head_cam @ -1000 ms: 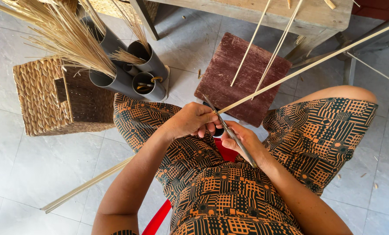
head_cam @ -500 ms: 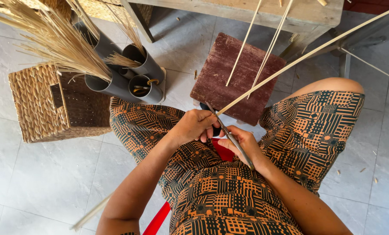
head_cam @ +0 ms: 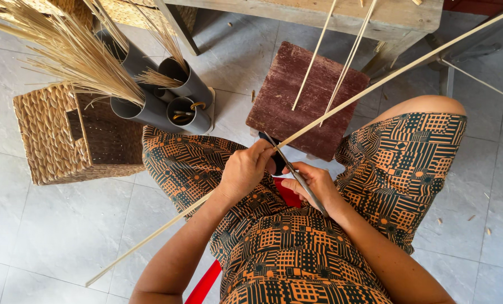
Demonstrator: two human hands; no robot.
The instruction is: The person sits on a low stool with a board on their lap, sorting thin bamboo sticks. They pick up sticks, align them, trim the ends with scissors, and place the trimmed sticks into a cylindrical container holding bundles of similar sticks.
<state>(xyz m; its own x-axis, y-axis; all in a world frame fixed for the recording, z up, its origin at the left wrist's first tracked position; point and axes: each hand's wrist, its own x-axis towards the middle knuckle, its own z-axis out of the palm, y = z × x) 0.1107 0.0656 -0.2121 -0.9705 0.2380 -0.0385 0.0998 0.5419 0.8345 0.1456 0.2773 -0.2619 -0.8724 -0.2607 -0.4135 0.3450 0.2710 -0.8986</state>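
Long pale cane strip (head_cam: pixel 375 84), running from lower left to upper right of the frame, gripped at centre by the clenched left hand (head_cam: pixel 246 169). Right hand (head_cam: pixel 313 186) grasps a metal blade (head_cam: pixel 296 177) laid against the strip (over the lap); woven basket (head_cam: pixel 71 135) and grey tubes (head_cam: pixel 172 101) at upper left.

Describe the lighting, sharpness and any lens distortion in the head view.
Head view: soft, even daylight, no glare, faint shadows on the tile floor; both hands and the long cane are sharp; wide-angle lens bows the table edge near the frame's top.
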